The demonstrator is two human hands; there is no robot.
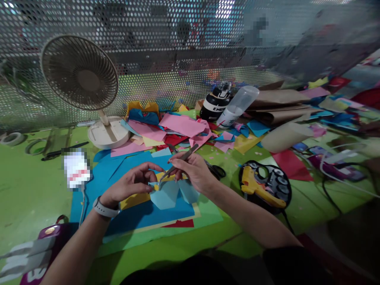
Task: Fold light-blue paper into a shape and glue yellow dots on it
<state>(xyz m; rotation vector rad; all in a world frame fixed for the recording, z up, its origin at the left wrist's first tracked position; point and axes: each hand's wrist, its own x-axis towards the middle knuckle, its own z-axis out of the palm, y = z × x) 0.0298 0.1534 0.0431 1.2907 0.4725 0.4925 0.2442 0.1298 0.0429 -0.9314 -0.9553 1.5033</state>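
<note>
My right hand (194,170) holds a pair of metal tweezers (186,153) like a pen, with the bent tip pointing down to the left. That tip meets a small yellow piece (156,187) at the upper left edge of a folded light blue paper (165,198). From the left, my left hand (135,182) pinches the same edge between thumb and finger. Beneath the folded paper lie stacked sheets: yellow, a dark blue sheet (127,223) and a pale green sheet (209,219). Whether the yellow piece is stuck to the paper, I cannot tell.
A fan (86,79) stands back left, near a phone (76,168) with a cable. Pink paper scraps (182,124), a black bottle (214,105) and a clear-capped bottle (237,107) line the back. A yellow tool (258,188) rests on a dark tray at right, with black scissors (219,171) nearer.
</note>
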